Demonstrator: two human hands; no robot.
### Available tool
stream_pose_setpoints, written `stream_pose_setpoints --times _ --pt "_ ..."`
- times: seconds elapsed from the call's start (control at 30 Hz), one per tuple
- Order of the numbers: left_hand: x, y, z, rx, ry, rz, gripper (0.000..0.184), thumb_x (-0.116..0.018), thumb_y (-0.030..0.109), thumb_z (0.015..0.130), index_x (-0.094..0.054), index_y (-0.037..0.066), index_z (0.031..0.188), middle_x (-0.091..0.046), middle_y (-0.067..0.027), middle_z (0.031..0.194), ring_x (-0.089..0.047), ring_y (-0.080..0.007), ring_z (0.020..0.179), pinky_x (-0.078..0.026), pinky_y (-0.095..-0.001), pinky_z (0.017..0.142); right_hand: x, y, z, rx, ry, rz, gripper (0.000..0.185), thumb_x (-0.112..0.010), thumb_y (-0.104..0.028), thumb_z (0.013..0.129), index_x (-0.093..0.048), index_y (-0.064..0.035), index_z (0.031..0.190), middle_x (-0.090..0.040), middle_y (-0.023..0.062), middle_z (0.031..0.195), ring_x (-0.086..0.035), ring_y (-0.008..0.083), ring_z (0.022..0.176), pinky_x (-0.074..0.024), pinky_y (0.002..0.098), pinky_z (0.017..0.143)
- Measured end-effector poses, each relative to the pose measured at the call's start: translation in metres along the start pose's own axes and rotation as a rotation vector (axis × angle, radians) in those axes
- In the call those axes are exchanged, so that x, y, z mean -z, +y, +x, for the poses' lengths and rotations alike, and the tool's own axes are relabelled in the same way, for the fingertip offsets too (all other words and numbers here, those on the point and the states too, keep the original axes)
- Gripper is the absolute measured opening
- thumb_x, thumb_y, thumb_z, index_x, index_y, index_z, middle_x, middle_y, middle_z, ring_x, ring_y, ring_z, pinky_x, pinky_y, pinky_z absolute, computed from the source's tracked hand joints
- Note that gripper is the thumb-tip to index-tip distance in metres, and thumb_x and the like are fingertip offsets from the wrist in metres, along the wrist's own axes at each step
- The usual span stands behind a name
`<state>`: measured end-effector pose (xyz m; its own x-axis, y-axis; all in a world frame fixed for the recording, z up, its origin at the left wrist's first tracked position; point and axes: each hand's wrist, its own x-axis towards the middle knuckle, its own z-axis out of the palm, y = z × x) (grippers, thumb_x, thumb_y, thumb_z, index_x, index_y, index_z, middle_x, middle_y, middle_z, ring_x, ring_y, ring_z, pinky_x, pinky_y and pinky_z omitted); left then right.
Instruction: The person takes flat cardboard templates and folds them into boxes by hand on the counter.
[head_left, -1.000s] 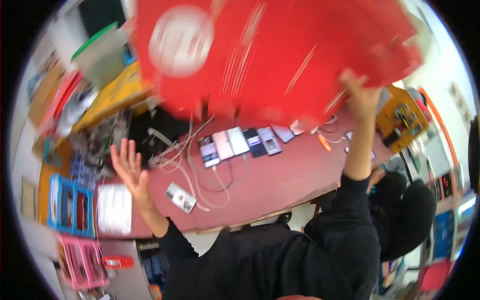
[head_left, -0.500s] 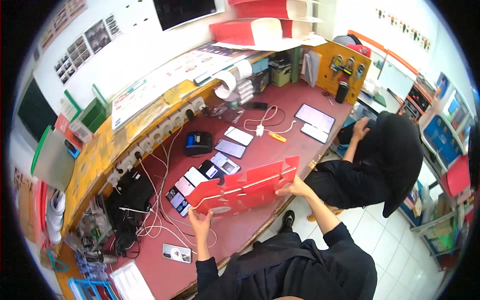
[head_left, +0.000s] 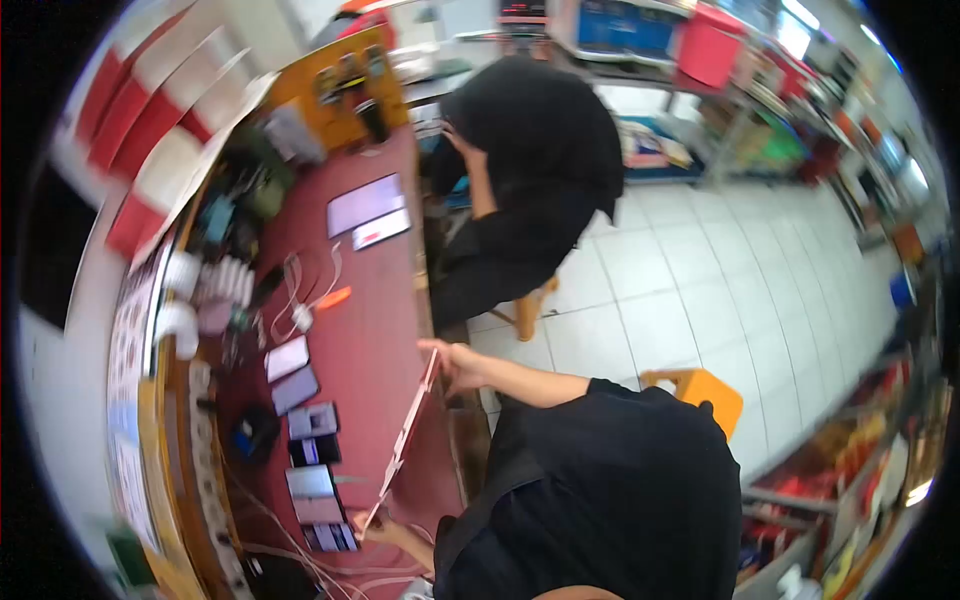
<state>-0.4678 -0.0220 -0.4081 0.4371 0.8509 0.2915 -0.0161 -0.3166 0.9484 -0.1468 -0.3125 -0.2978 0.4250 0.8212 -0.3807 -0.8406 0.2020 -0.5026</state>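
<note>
A red, flat cardboard-like piece [head_left: 405,440] stands on edge between my hands and shows mostly its pale, narrow side. My right hand [head_left: 458,364] grips its far end, close to the table's front edge. At the near end, my left hand [head_left: 378,530] is closed on the same piece, beside the row of phones. Several phones lie in that row, among them a dark one [head_left: 315,451] and one with a lit screen [head_left: 331,537]. Blur hides the printing on the piece.
A tablet [head_left: 364,205] and a white-screened phone [head_left: 381,229] lie farther along the red table [head_left: 375,310]. An orange tool [head_left: 332,298] and white cables are nearby. A person in black [head_left: 530,170] sits at the table's far end. A yellow stool [head_left: 708,396] stands behind me.
My view has swung to the right, bringing more tiled floor into sight. The red piece has turned from its broad face to nearly edge-on, with both hands still holding it.
</note>
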Motion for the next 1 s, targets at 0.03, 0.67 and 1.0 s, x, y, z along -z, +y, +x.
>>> stream_pose_setpoints --times 0.03,0.67,1.0 --pt "-0.008 0.005 0.004 0.005 -0.036 0.057 0.020 -0.073 0.004 0.071 -0.060 0.003 0.087 -0.056 -0.0086 0.086 -0.051 -0.0166 0.078 -0.046 -0.0282 0.070 0.008 0.001 -0.004 -0.091 -0.013 0.160 0.058 -0.049 -0.026 0.080 -0.041 -0.0207 0.138 -0.043 0.0115 0.136 -0.038 0.0308 0.127 -0.0379 0.0595 0.094" --pt "-0.039 0.146 0.082 -0.024 -0.386 0.022 0.049 -0.064 0.006 0.085 -0.045 -0.001 0.130 -0.053 -0.0107 0.126 -0.050 -0.0189 0.114 -0.036 -0.0321 0.099 -0.018 -0.038 -0.006 0.596 -0.002 -1.026 0.037 -0.071 -0.010 0.080 -0.057 0.0002 0.112 -0.062 0.0062 0.103 -0.058 0.0144 0.095 -0.0480 0.0302 0.083" --pt "-0.070 0.076 0.052 -0.087 -0.059 0.013 0.044 -0.054 0.010 0.091 -0.039 -0.002 0.131 -0.049 -0.0150 0.124 -0.045 -0.0248 0.119 -0.035 -0.0371 0.100 0.002 0.030 0.035 0.910 0.322 -0.760 0.026 -0.067 -0.005 0.086 -0.051 -0.0027 0.107 -0.056 0.0080 0.109 -0.054 0.0135 0.097 -0.0431 0.0272 0.088"
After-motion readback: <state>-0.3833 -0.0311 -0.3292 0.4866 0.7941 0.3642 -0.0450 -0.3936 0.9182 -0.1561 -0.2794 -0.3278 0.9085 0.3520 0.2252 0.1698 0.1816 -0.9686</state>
